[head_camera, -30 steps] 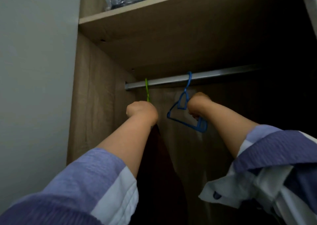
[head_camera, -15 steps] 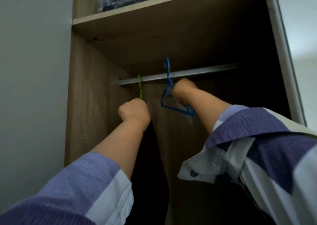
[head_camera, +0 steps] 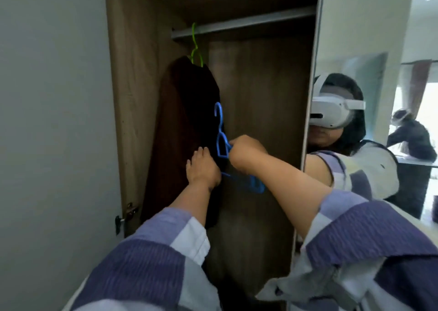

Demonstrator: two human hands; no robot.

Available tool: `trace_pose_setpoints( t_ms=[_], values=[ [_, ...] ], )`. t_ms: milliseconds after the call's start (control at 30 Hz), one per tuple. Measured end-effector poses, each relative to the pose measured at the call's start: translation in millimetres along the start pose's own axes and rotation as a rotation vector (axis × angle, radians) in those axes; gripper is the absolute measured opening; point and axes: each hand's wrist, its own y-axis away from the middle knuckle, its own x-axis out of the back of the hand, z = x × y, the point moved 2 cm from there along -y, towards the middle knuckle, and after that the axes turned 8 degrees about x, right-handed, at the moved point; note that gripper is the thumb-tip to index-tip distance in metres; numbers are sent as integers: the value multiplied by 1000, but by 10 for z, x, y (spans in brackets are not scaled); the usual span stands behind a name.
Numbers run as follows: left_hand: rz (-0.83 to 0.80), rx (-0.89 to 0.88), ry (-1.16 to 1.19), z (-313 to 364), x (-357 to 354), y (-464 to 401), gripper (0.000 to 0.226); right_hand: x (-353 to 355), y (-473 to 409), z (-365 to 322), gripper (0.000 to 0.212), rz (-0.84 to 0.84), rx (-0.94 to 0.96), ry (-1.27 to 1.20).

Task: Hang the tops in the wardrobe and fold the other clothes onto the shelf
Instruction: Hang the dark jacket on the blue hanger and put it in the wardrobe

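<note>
A dark top (head_camera: 182, 130) hangs on a green hanger (head_camera: 195, 47) hooked over the metal rail (head_camera: 244, 22) at the left end of the wardrobe. My right hand (head_camera: 246, 154) grips an empty blue hanger (head_camera: 224, 145), held well below the rail in front of the dark top. My left hand (head_camera: 202, 168) rests flat on the dark top's right edge, fingers spread, just left of the blue hanger.
The wardrobe's wooden left wall (head_camera: 132, 97) and back panel (head_camera: 260, 111) enclose the hanging space. A mirrored door (head_camera: 369, 97) on the right reflects a person wearing a headset and another person behind. A hinge (head_camera: 125, 216) sits low on the left wall.
My right hand lifted the blue hanger off the rail and brought it down. My left hand let go near the green hanger's neck and slid down the dark top. The view tilted downward.
</note>
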Motion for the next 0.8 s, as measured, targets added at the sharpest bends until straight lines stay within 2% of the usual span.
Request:
trace_pose_setpoints(
  t_ms=[100,200,300,500,667,800],
  values=[
    [-75,53,186,-314,-232,383,54,-132,480,141,36,-170,124,21],
    [-47,54,244,-619,-291,856,43,-110,928,323,38,-299,258,-87],
    [-8,120,114,-810,-132,1451,25,-78,1332,513,38,-433,374,-91],
    [210,156,-80,-1143,336,2770,22,-376,1856,604,23,-595,444,-78],
    [224,213,-252,-1399,748,3783,24,-913,2370,189,42,-632,578,-128],
    [248,338,-419,-1696,1224,4398,24,-1297,2885,-452,37,-636,661,-265]
  ],
)
